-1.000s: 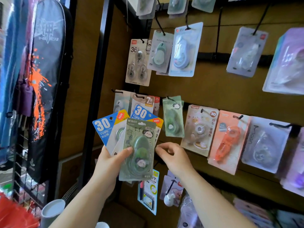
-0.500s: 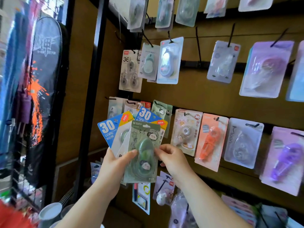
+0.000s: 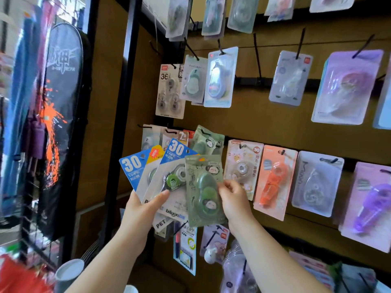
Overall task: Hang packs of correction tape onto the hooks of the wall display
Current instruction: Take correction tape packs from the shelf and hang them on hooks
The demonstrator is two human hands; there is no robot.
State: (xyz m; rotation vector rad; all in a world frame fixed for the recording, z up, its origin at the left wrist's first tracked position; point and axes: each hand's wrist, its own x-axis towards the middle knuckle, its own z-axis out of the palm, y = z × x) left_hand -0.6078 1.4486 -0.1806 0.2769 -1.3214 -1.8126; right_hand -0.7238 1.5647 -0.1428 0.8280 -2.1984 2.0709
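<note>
Since the earlier view, the green pack [image 3: 203,187] has passed from under our left thumb to our right hand [image 3: 233,199], and it has slid to the right of the fan. The right grip is closed on it, fingers pinching the pack's right edge at mid height. Our left hand [image 3: 137,212] grips the blue-topped packs [image 3: 167,166] in a fan, thumb pressed across the front one. Just above the green pack, a matching green pack [image 3: 208,142] hangs on a hook [image 3: 203,132] at the left end of the middle row of the wall display [image 3: 275,127]. We judge the pack is now singled out and free to lift. Its top edge must next rise to that hook's tip.
</note>
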